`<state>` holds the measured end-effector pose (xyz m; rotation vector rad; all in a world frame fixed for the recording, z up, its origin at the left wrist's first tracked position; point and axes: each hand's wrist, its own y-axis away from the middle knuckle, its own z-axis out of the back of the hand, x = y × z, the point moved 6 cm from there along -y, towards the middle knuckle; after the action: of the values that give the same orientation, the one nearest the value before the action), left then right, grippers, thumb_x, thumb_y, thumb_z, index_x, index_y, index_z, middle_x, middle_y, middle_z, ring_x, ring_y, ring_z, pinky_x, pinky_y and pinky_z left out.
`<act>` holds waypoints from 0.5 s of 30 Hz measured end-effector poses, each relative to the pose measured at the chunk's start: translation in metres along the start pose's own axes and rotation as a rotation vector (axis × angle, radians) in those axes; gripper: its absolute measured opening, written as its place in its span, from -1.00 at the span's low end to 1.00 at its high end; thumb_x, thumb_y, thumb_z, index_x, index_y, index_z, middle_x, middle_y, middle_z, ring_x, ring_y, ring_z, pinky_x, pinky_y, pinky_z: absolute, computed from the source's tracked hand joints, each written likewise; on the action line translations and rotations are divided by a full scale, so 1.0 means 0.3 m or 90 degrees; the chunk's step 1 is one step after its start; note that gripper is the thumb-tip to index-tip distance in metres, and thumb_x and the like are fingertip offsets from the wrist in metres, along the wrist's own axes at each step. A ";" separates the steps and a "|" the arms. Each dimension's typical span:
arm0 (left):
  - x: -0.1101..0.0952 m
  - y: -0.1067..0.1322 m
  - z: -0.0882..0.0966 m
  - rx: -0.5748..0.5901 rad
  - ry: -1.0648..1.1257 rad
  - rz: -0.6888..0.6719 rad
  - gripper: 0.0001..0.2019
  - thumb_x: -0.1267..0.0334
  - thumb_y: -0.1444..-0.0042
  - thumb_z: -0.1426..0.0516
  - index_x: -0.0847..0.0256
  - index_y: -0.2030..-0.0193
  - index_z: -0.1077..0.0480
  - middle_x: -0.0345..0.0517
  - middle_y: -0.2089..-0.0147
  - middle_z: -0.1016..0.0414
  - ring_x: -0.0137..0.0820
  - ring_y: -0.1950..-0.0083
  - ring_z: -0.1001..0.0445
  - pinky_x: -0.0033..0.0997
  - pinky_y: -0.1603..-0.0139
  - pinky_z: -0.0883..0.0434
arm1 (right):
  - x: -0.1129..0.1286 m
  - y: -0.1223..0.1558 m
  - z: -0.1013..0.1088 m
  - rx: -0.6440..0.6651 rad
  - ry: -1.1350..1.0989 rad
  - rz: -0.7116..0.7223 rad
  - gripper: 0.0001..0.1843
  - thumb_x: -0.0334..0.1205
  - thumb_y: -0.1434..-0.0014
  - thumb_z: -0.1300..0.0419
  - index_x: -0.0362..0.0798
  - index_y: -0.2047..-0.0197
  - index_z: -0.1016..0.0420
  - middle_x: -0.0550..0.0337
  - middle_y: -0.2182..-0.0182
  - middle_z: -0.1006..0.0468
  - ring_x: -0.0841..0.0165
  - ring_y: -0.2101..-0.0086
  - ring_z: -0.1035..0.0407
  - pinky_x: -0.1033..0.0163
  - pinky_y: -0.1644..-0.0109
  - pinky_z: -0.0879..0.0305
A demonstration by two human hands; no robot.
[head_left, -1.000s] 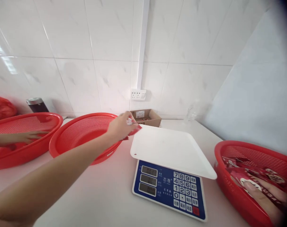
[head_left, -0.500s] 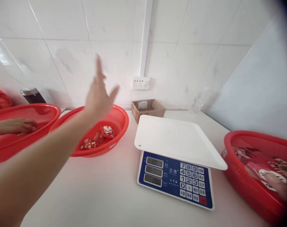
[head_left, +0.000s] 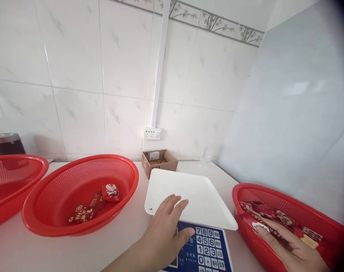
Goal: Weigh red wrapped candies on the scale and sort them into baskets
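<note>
My left hand (head_left: 168,230) is open, fingers spread, above the front of a digital scale (head_left: 208,245) and the near edge of its white weighing tray (head_left: 189,192). Nothing is in it, and it covers part of the scale's display. At the right, my right hand (head_left: 288,241) grips a dark red snack packet (head_left: 258,223) with white lettering, by the near rim of the right red basket (head_left: 247,189). More red packets (head_left: 285,218) lie inside that basket. Part of the held packet is hidden behind my fingers.
The middle red basket (head_left: 126,166) holds several red packets (head_left: 111,192). Another red basket (head_left: 38,162) is cut off at the left, near a dark canister (head_left: 7,145). Behind the scale stand a small cardboard box (head_left: 160,166) and something of clear plastic (head_left: 206,155).
My left hand has moved from above the middle basket to the scale. My right hand has lifted a packet toward the basket's rim. The view has shifted; another person's hand at left is gone.
</note>
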<state>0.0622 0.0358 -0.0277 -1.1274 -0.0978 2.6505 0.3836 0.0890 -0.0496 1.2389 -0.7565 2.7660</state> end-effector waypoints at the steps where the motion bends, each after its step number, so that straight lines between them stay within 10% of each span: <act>1: 0.003 -0.003 0.002 -0.003 0.009 -0.002 -0.42 0.08 -0.16 -0.05 0.01 -0.32 -0.07 -0.14 -0.43 0.02 -0.18 -0.44 0.15 0.04 -0.39 -0.02 | 0.044 -0.005 -0.016 0.047 -0.001 -0.025 -0.53 0.18 -0.01 -0.18 0.12 0.09 -0.53 0.15 0.03 -0.56 0.02 -0.04 -0.37 -0.04 -0.17 -0.26; 8: 0.015 -0.025 0.034 -0.071 0.028 0.021 -0.47 0.17 -0.16 -0.02 0.04 -0.30 -0.12 -0.11 -0.40 -0.05 -0.24 -0.42 0.06 -0.04 -0.37 -0.07 | 0.372 -0.014 -0.192 0.277 -0.172 -0.015 -0.50 0.16 0.00 -0.19 0.03 0.09 -0.33 0.12 0.24 -0.60 0.18 0.20 -0.49 0.12 0.06 -0.37; 15: 0.065 -0.037 0.030 -0.097 -0.029 -0.029 -0.47 0.19 -0.18 -0.01 0.08 -0.31 -0.10 -0.07 -0.39 -0.08 -0.21 -0.43 0.09 -0.01 -0.37 -0.08 | 0.517 -0.041 -0.425 0.473 -0.207 0.089 -0.75 -0.03 -0.06 -0.18 -0.05 0.32 -0.38 0.17 0.34 -0.56 0.27 0.26 -0.44 0.19 0.14 -0.30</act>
<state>0.0453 0.0520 -0.0332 -1.0960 -0.3361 2.6665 0.1908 0.1281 -0.0074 1.8212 0.2574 3.1103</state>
